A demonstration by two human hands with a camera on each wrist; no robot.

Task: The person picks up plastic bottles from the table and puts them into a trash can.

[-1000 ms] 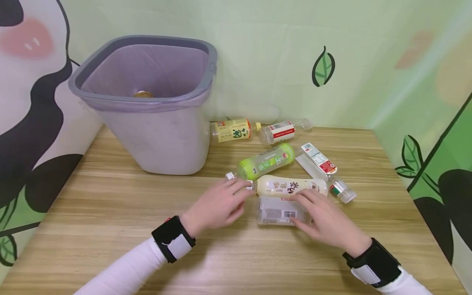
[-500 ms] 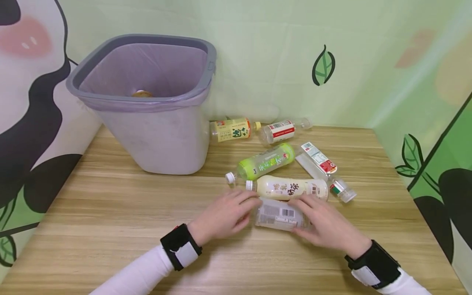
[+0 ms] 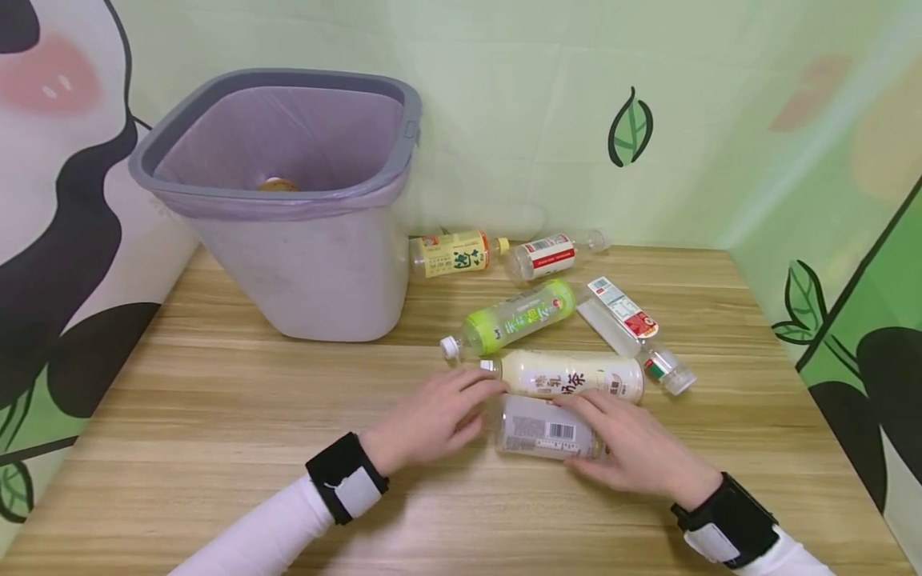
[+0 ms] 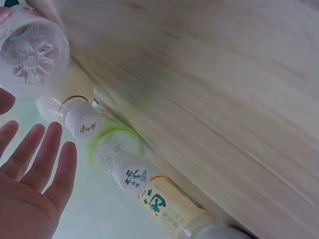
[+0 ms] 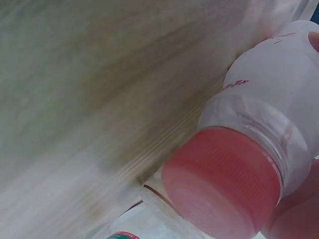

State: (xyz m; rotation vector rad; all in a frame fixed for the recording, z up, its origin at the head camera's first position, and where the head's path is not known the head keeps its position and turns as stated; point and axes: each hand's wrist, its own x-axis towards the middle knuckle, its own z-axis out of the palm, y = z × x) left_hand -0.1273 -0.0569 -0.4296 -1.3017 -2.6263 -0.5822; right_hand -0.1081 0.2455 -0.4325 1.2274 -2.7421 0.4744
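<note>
Clear plastic forms the wall of the pale-labelled bottle, which is held on its side by the right hand, on or just over the table and on the near side of the cream bottle. It is pinched between thumb and curled fingers toward the capped end, where a red cap is shown by the right wrist view. By the left hand nothing is gripped: its fingers are loosely extended beside the bottle's base.

For good handling, the thin wall should probably be squeezed only lightly, since it is likely to buckle under a hard pinch. The base is best steadied by the left hand before any lift, so that the length is kept level. Clearance from the cream bottle should be watched, as it could easily be rolled into the green bottle behind.

Whether the base is touched by the left fingertips cannot be told, nor whether any weight is borne by the table. In the head view the red cap is covered by the right hand; in the right wrist view most of that hand is cut off. Only part of a brownish thing is seen inside the bin, the rest being hidden by the rim.
</note>
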